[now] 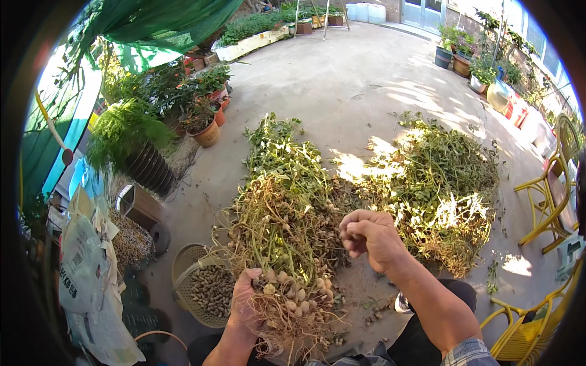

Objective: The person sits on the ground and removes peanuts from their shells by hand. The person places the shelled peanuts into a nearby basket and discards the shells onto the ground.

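My left hand (pixel 245 297) grips the root end of a pulled peanut plant (pixel 300 297), with pale pods and brown roots hanging over and beside the fingers. Up and to the right, my right hand (pixel 368 238) is raised with its fingers curled; whether something small is pinched in it cannot be told. Under and beyond it lies a heap of peanut plants (pixel 284 201), leaves away from me and roots nearer. A second heap of plants (pixel 439 183) lies to the right. Left of my left hand, a perforated plastic basket (pixel 185 279) holds many loose peanut pods (pixel 213 288).
Loose pods (pixel 375 315) lie on the concrete floor by my shoe (pixel 403 303). Printed sacks (pixel 84 274) and a metal can (pixel 137 206) stand at left, below potted plants (pixel 206 132). Yellow rattan chairs (pixel 547 196) are at right. Green netting (pixel 169 23) hangs at upper left.
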Motion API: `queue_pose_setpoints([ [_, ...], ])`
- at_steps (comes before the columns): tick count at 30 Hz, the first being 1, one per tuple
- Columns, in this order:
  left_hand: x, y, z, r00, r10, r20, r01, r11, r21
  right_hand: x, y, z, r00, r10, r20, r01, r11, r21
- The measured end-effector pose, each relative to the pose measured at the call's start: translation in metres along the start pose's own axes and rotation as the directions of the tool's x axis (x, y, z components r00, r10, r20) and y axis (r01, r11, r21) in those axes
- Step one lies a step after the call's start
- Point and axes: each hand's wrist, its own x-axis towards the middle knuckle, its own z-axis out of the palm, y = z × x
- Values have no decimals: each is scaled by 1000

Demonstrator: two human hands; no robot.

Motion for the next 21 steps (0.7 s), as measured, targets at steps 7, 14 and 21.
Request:
queue_pose_setpoints([
  [7, 2, -8, 18, 998, -62, -21, 65, 988, 137, 1, 34, 24, 957, 20, 288, 81, 939, -335],
  [14, 37, -26, -25, 998, -60, -22, 63, 979, 195, -6, 68, 30, 841, -151, 520, 540, 316, -780],
  [21, 44, -35, -39, 998, -61, 9, 57, 969, 240, -4, 72, 30, 823, -113, 556, 562, 299, -771],
])
